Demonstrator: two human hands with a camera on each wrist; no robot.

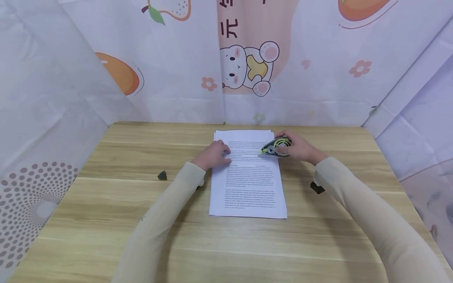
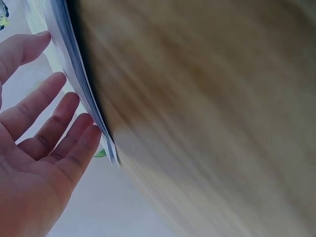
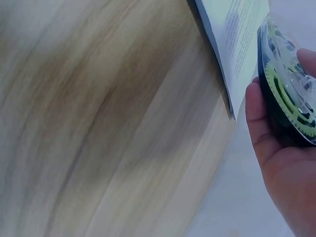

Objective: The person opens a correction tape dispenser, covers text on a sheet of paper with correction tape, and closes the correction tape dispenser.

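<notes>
A stack of printed paper (image 1: 247, 181) lies on the table, its top sheet covered in lines of text. My right hand (image 1: 301, 147) grips a correction tape dispenser (image 1: 282, 146) with a clear case and green gear wheels. Its tip points left, at the text in the upper right part of the sheet. My left hand (image 1: 213, 154) rests at the left edge of the stack. In the left wrist view its fingers (image 2: 64, 111) are spread and loosely bent, with the fingertips at the paper's edge; nothing is held in them.
A small dark piece (image 1: 162, 175) lies on the wooden table (image 1: 116, 188), left of my left forearm. Another dark object (image 1: 317, 187) shows beside my right sleeve. Behind the table hangs a white curtain (image 1: 170, 106) with cartoon prints.
</notes>
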